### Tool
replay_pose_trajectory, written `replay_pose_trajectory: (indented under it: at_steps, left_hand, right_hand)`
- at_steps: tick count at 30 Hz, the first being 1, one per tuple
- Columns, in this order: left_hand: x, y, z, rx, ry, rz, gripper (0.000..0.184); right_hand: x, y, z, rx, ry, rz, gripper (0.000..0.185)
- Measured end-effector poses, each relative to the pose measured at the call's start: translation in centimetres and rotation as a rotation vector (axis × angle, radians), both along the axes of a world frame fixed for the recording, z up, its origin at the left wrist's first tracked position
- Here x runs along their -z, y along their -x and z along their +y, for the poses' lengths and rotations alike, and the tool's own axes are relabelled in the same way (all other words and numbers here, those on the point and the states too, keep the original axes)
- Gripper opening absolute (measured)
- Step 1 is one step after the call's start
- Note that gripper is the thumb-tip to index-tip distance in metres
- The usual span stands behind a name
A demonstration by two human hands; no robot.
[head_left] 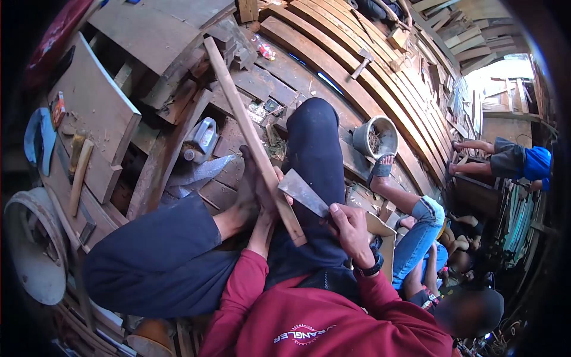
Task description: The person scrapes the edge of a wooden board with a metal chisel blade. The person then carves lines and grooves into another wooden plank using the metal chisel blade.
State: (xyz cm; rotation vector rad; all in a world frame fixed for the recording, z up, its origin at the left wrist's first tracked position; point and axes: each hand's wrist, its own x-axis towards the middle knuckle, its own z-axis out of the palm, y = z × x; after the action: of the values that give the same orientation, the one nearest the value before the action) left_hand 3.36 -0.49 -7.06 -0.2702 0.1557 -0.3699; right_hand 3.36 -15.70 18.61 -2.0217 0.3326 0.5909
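My left hand (269,199) is closed around a long, narrow wooden strip (244,122) that slants across my lap. In my right hand (351,229) is a flat grey metal blade (303,193), wide at the far end and narrower toward my fingers. The blade's wide end lies over or against the strip's edge near my left fingers; whether it touches I cannot tell. My right fingers hide its grip. A small dark mark shows near the strip's lower end. The strip passes between my bent legs.
A hammer (81,178) and a blue-handled saw (40,140) are at the left. A plastic jug (201,140) stands near my foot. A bucket (376,140), long planks (321,56) and a hatchet (360,63) lie ahead. Other people sit and stand at the right.
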Motion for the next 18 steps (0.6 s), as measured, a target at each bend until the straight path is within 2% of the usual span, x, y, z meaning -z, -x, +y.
replay_pose_trajectory:
  at_steps: [2, 5, 6, 7, 8, 9, 12, 13, 16, 18]
  left_hand:
    - [1.2, 0.3, -0.1, 0.022, -0.026, 0.024, 0.064]
    - [2.6, -0.1, 0.3, 0.123, -0.103, 0.098, 0.059]
    - [4.5, -1.0, 0.8, 0.116, -0.103, 0.102, 0.059]
    - [6.5, -2.9, 1.7, 0.295, -0.013, -0.248, 0.050]
    - [5.9, -4.2, 2.3, 0.471, 0.078, -0.600, 0.047]
    - [4.6, -2.9, 1.9, 0.318, 0.106, -0.420, 0.044]
    - [3.9, -1.9, 0.8, 0.197, 0.210, -0.361, 0.043]
    - [3.7, -1.6, 0.6, 0.193, 0.217, -0.358, 0.043]
    - [3.3, -1.5, 0.3, 0.163, 0.321, -0.287, 0.043]
    - [3.4, -2.1, 0.9, 0.198, 0.196, -0.383, 0.042]
  right_hand:
    - [0.1, -0.3, 1.0, -0.054, 0.008, -0.035, 0.038]
    - [0.4, -0.5, 2.7, -0.146, 0.072, -0.125, 0.038]
    - [0.3, -0.5, 3.1, -0.181, 0.110, -0.134, 0.037]
    - [0.7, -0.4, 3.1, -0.178, 0.109, -0.122, 0.037]
    - [0.8, -0.3, 3.2, -0.184, 0.111, -0.119, 0.037]
    - [0.9, -0.2, 3.4, -0.188, 0.117, -0.120, 0.037]
    - [0.4, -0.1, 3.8, -0.199, 0.126, -0.096, 0.031]
    - [0.2, -0.1, 3.9, -0.204, 0.126, -0.078, 0.026]
    - [0.4, 0.5, 3.9, -0.203, 0.165, -0.052, 0.030]
    - [0.1, 1.0, 3.9, -0.212, 0.172, -0.044, 0.031]
